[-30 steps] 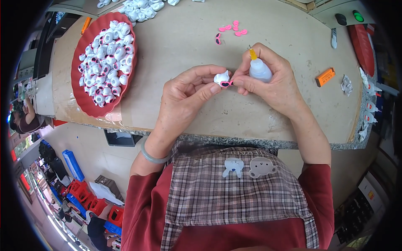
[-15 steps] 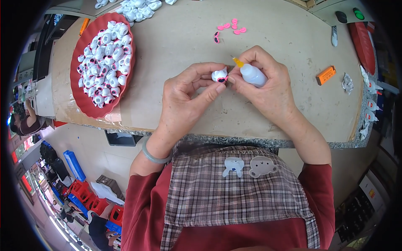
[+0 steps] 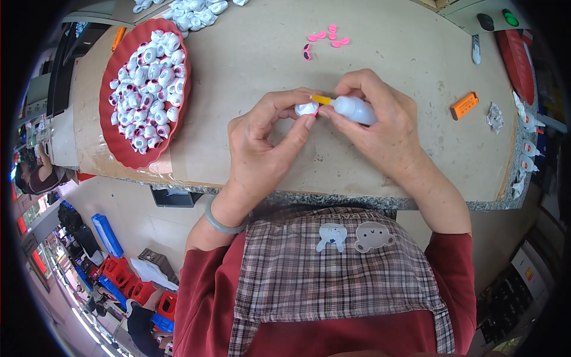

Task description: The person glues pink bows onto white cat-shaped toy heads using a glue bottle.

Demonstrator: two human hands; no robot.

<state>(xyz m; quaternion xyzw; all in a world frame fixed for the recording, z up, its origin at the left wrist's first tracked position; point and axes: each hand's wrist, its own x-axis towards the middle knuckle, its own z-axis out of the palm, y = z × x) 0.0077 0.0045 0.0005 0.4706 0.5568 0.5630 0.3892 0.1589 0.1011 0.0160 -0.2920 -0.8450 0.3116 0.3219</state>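
My left hand (image 3: 259,137) pinches a small white figurine head (image 3: 306,109) between thumb and fingers, and a bit of pink shows at its lower edge. My right hand (image 3: 389,122) is wrapped round a white squeeze bottle (image 3: 355,110). The bottle lies nearly level, its yellow nozzle (image 3: 322,99) pointing left over the head; whether the tip touches cannot be told. Beyond my hands, several pink miniature sunglasses (image 3: 333,37) are scattered on the table, one pair with dark lenses (image 3: 307,52) nearest. At left, a red scalloped tray (image 3: 126,152) is heaped with white figurine heads (image 3: 141,76) wearing pink sunglasses.
Plain white pieces (image 3: 195,15) are piled at the back left. On the right lie an orange box (image 3: 464,106), crumpled foil (image 3: 494,118) and a red container (image 3: 515,68). White bottles (image 3: 528,156) hang by the right edge. Another person (image 3: 143,328) appears at far lower left.
The bottle has tipped from pointing up-left to nearly level, its nozzle coming over the head. My left hand has turned the head, so the pink sunglasses face away.
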